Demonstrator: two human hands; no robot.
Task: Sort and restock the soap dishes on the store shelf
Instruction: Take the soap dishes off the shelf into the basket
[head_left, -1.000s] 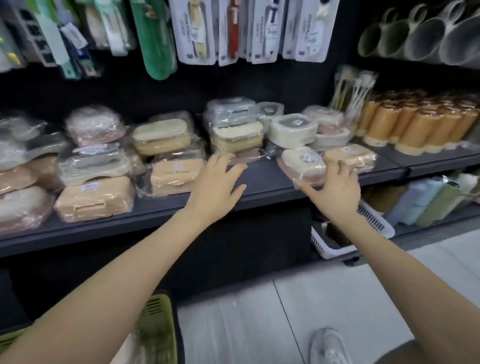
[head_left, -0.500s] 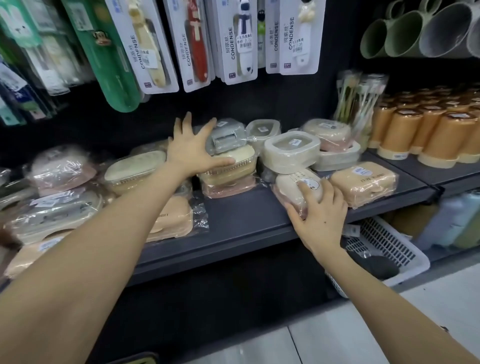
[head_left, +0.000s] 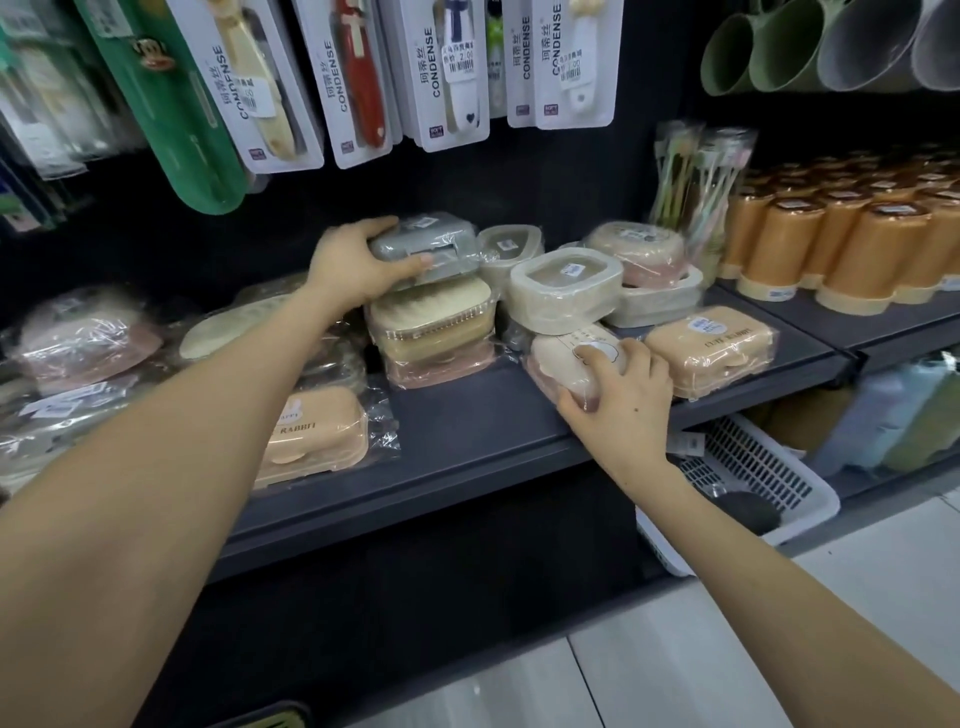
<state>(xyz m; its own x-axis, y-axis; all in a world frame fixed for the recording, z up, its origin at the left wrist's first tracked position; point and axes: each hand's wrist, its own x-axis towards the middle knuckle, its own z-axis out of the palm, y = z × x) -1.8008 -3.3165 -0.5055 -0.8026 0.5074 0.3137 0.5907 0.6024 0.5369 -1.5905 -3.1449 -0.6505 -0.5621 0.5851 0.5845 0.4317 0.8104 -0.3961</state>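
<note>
Grey soap dish (head_left: 431, 244), risk: it is sitting on top of a stack of wrapped dishes at the far middle of the shelf (head_left: 493, 415). Lifting it carelessly is likely to drag along the cream ribbed dish (head_left: 431, 312) just under it, since slick film is lying against slick film.
Stack, risk: differently shaped dishes are resting one on another, so a sideways nudge could be sending them sliding onto the bare shelf in front.
Oval cream dish (head_left: 566, 358), risk: it is lying close to the shelf's near edge, right of the bare patch and just beside a peach box (head_left: 709, 348). A hold on the loose bag rather than the dish could be letting it slip toward the white basket (head_left: 753, 473) below.
Left hand (head_left: 358, 265): it is gripping the left end of the grey soap dish, thumb lying over the far top edge and fingers curling along the near side.
Right hand (head_left: 618, 410): it is clasping the oval cream dish from the near side, fingers curling over its top and thumb pressing its near left edge.
Look of the dishes: all are wearing clear, wrinkled bags with small white price labels. The grey one is looking boxy, with a lid and a front clasp. The oval one is showing a cream top with a small printed figure. Colours and shapes are sitting mixed, so the sorting is looking unfinished.
</note>
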